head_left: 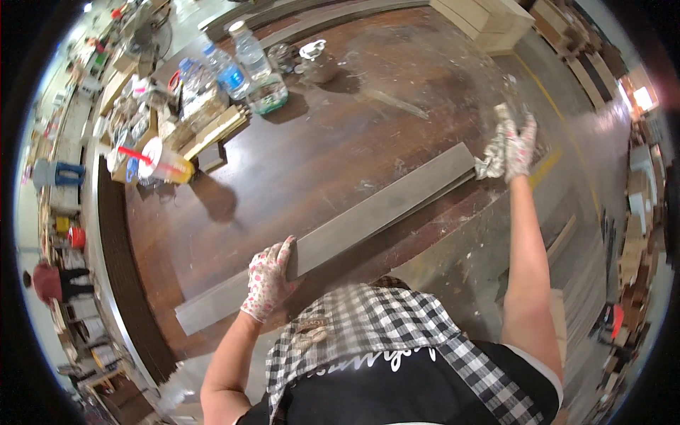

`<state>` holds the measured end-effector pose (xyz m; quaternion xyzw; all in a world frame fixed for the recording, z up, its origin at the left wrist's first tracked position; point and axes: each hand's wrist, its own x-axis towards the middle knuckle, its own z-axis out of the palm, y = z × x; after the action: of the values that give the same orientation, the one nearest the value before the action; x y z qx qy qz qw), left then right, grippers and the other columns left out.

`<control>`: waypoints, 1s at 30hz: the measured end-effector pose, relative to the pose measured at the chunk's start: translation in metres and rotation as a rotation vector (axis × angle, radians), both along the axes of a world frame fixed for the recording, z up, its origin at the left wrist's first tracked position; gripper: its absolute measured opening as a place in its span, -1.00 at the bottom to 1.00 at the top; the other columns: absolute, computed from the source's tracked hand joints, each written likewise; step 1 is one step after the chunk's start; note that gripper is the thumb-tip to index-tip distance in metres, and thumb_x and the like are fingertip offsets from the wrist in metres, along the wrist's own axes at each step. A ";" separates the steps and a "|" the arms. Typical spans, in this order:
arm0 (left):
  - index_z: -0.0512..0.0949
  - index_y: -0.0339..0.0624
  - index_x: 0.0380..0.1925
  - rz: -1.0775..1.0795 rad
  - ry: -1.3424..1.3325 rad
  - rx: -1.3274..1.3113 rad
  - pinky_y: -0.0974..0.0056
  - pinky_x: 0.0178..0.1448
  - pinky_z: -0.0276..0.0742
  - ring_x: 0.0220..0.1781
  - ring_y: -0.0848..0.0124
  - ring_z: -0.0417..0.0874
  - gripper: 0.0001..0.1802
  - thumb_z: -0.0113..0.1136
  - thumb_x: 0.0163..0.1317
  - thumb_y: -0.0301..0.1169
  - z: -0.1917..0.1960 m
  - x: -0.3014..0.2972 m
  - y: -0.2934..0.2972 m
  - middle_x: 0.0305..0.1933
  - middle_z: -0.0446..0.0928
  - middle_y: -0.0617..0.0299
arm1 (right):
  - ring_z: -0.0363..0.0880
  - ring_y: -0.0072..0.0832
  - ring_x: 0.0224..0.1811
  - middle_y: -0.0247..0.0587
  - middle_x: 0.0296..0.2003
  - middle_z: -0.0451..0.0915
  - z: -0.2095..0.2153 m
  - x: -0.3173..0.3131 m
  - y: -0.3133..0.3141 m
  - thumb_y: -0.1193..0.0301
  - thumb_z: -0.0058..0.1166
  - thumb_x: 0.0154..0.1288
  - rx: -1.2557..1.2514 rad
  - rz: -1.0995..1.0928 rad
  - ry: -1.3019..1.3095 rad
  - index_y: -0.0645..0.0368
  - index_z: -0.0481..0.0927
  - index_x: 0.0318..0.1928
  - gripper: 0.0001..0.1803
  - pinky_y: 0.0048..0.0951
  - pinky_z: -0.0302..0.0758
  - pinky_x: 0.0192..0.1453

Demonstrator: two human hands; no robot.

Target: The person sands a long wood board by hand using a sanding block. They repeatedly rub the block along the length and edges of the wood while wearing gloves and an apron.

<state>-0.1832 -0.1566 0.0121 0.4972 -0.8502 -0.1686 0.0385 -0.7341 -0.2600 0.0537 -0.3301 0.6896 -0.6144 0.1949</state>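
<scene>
Grey board [354, 230], long and thin, lying on the dark wood surface [297, 163] near its front edge. Working across from the left: back there I've got a glue bottle with a red nozzle [161, 164] and a few water bottles [234, 67], all well apart from the board. My left hand [268, 280], in a flowery glove, lies flat with the fingers curled over the board's near edge about a third of the way along, pressing more than gripping. My right hand [516, 147] is out at the far right end, clenched around a bunched-up rag [494, 157] that's touching the board's tip.

Long axis runs diagonally, lower-left end pointing toward me, upper-right end pointing away toward the floor side. If I were advising: keep the left palm down firm so the board can't pivot, and run the rag along the length rather than across it, I reckon.
</scene>
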 end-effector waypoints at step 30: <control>0.62 0.07 -0.16 0.280 0.437 -0.400 -0.03 0.12 0.48 0.03 0.22 0.58 -0.64 0.32 -0.04 -0.22 -0.049 0.089 0.120 0.03 0.54 0.26 | 0.53 -0.08 0.05 -0.07 -0.06 0.59 -0.048 0.590 0.065 0.35 0.31 0.09 -0.247 1.664 0.668 0.12 0.60 0.07 -0.52 -0.14 0.49 0.18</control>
<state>-0.0941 -0.0366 -0.0366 0.5438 -0.7615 -0.0942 0.3399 -0.1445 -0.1948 0.0062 -0.9017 0.1778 -0.2168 0.3291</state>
